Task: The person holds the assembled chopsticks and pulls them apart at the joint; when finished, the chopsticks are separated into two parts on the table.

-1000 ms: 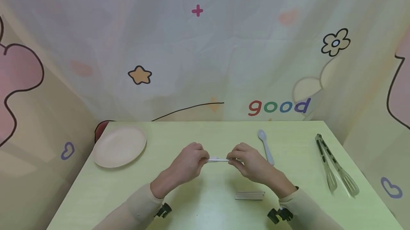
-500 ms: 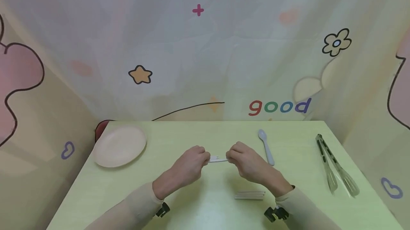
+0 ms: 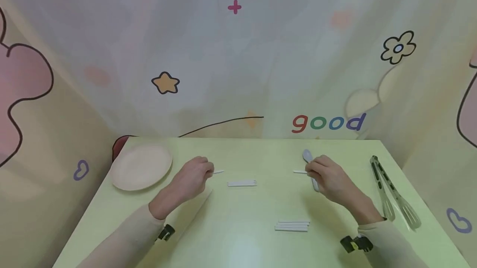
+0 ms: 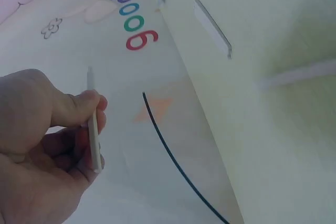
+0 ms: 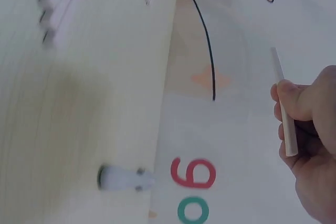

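My left hand [image 3: 193, 177], raised over the left middle of the table, pinches a slim white stick [image 4: 94, 140] between thumb and fingers. The right hand [image 3: 328, 177] pinches a similar white stick [image 5: 287, 124] on the other side, in front of a grey-blue spoon [image 3: 307, 155] and partly hiding it. Between the hands a short row of white sticks [image 3: 242, 183] lies side by side on the table. Nearer the body, several more white sticks [image 3: 292, 226] lie in a second row, their ends slightly uneven.
A round pale plate [image 3: 141, 166] sits at the back left of the table. Metal tongs [image 3: 396, 197] with slotted ends lie at the right. A faint pale streak [image 3: 195, 215] shows on the table beside the left forearm. A printed curtain hangs behind.
Both hands have moved apart, the left one leftward and the right one rightward, each with a stick. The row of sticks between them now lies in view on the table.
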A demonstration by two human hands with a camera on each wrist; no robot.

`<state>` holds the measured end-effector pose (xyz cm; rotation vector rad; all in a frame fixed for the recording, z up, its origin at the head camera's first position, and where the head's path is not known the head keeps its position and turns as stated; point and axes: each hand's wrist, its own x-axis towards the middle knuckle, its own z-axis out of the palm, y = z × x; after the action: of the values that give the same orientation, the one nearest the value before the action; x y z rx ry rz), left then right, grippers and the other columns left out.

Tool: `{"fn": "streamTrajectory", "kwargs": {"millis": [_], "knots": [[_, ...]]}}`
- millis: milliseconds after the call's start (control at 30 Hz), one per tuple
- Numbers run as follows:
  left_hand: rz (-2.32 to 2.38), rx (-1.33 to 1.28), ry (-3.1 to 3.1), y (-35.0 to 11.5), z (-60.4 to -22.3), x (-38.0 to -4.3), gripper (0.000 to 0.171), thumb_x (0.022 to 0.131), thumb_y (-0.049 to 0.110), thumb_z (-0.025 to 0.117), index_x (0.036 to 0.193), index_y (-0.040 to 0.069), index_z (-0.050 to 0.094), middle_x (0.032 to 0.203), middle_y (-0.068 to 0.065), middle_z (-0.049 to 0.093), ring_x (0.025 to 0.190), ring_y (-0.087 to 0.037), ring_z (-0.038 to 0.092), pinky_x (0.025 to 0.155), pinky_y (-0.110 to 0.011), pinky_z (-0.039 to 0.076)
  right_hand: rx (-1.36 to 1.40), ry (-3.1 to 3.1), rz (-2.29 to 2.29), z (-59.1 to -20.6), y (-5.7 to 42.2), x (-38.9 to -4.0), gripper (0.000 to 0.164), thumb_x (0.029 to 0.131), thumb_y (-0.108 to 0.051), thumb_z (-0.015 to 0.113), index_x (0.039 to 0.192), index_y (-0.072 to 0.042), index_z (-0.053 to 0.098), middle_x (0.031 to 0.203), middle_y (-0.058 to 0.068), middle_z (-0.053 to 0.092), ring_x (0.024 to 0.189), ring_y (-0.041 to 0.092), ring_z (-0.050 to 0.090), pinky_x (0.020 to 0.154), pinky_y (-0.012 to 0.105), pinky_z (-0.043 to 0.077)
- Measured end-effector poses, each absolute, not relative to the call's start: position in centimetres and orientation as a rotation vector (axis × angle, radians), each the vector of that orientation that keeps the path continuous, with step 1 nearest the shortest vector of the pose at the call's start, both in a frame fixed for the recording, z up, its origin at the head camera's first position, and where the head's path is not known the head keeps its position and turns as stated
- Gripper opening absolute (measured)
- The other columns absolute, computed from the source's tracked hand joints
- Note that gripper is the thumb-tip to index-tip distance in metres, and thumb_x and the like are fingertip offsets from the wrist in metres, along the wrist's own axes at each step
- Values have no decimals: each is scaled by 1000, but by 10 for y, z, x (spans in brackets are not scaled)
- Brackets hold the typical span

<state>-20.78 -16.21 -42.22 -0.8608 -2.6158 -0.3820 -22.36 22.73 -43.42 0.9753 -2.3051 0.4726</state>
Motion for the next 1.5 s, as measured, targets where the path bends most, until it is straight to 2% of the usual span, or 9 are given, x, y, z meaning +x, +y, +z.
{"fn": "streamTrajectory", "kwargs": {"millis": [133,433,1000,1500], "knots": [[-436,-1024,-2587,-156,-418,-210,10,86,-3,67,81,6,66,74,0,57,70,-14,49,63,-22,45,1067,-2365,487,-432,223,-222,22,76,6,76,91,-7,68,88,-1,58,81,11,51,70,31,55],[-483,-968,-2661,-153,-418,-212,4,86,4,71,86,6,75,78,-1,64,74,-16,57,66,-25,49,1088,-2399,528,-437,214,-215,18,76,3,78,89,-8,71,87,-4,60,82,9,52,69,27,54],[-527,-952,-2679,-149,-425,-217,4,85,6,72,85,6,76,77,-1,65,71,-13,57,63,-23,48,1051,-2534,534,-430,207,-206,16,80,-1,76,92,-10,73,89,-7,62,84,8,54,71,25,54],[-555,-963,-2683,-144,-432,-221,4,85,6,73,86,5,76,77,-1,66,71,-12,57,63,-21,48,1050,-2522,548,-434,209,-199,14,80,-3,77,91,-12,74,87,-9,62,83,6,53,69,23,52]]}}
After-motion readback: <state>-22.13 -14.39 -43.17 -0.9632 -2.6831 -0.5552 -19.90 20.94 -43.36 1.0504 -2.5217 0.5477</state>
